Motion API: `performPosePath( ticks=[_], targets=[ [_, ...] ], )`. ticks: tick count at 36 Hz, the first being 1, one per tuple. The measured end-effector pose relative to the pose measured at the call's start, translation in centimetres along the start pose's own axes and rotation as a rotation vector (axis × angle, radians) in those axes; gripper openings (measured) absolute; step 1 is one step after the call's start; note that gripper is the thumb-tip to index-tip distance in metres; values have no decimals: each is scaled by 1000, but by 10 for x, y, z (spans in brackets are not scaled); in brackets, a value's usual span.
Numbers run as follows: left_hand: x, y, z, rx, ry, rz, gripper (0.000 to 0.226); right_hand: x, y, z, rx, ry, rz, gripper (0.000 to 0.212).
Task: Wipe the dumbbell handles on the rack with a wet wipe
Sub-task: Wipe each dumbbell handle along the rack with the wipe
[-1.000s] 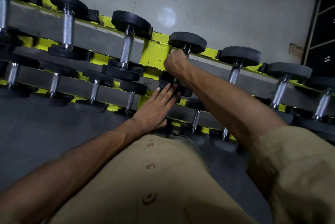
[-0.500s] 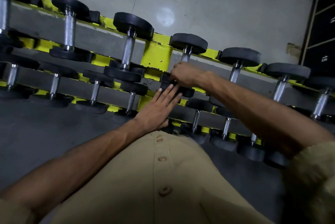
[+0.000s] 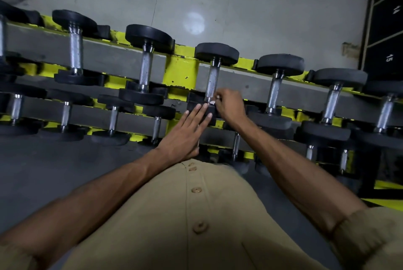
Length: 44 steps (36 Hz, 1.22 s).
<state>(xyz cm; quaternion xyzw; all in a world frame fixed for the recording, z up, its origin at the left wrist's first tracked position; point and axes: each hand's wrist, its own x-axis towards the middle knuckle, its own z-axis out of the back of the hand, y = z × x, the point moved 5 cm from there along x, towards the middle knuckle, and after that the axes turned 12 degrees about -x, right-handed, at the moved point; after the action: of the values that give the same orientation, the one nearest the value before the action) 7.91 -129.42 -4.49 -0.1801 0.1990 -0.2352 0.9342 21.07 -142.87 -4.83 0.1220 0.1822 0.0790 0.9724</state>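
Observation:
A yellow and grey rack (image 3: 181,73) holds rows of black dumbbells with knurled steel handles. The middle dumbbell's handle (image 3: 212,79) on the top row stands bare above my hands. My right hand (image 3: 229,106) has its fingers curled at the handle's near end and pinches a small white wet wipe (image 3: 211,102), of which only a scrap shows. My left hand (image 3: 185,134) lies flat with straight fingers, its fingertips resting on that dumbbell's near black head (image 3: 196,103).
More dumbbells sit left (image 3: 145,68) and right (image 3: 275,88) on the top row, and smaller ones on the lower rows (image 3: 113,119). A grey floor (image 3: 218,3) lies behind the rack. Black numbered lockers (image 3: 388,29) stand at the far right.
My right hand slid down the middle handle from its far end to its near end, leaving the handle uncovered. My left hand stayed on the near head.

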Motion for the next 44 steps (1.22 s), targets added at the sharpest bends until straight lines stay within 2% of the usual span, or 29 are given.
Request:
performPosePath(
  ticks=[4, 8, 12, 15, 19, 26, 31, 35, 38, 41, 44],
  targets=[
    [0, 1, 1, -2, 8, 5, 111, 11, -12, -9, 190, 77, -196, 11],
    [-1, 0, 1, -10, 26, 13, 112, 30, -25, -31, 517, 238, -380, 12],
    [-1, -1, 2, -28, 29, 17, 112, 26, -18, -24, 727, 342, -424, 25],
    [-2, -3, 2, -55, 20, 18, 111, 21, -21, -21, 758, 334, -414, 22],
    [4, -11, 4, -74, -8, 15, 108, 7, -34, -15, 740, 234, -409, 19],
    [39, -62, 9, -46, -72, -115, 101, -13, -66, 36, 771, 107, -225, 20],
    [72, -109, -6, -33, -81, -163, 100, -8, -131, 78, 559, -34, -88, 26],
    [93, -138, -24, -2, -75, -154, 100, -10, -165, 102, 366, -47, 50, 28],
    [106, -163, -36, -12, -78, -83, 100, -14, -181, 90, 93, 107, 294, 31],
    [119, -184, -45, 3, -82, -14, 102, -21, -192, 63, -230, 283, 577, 44],
    [124, -195, -53, -3, -90, 77, 104, -20, -197, 49, -429, 234, 880, 44]
  ],
)
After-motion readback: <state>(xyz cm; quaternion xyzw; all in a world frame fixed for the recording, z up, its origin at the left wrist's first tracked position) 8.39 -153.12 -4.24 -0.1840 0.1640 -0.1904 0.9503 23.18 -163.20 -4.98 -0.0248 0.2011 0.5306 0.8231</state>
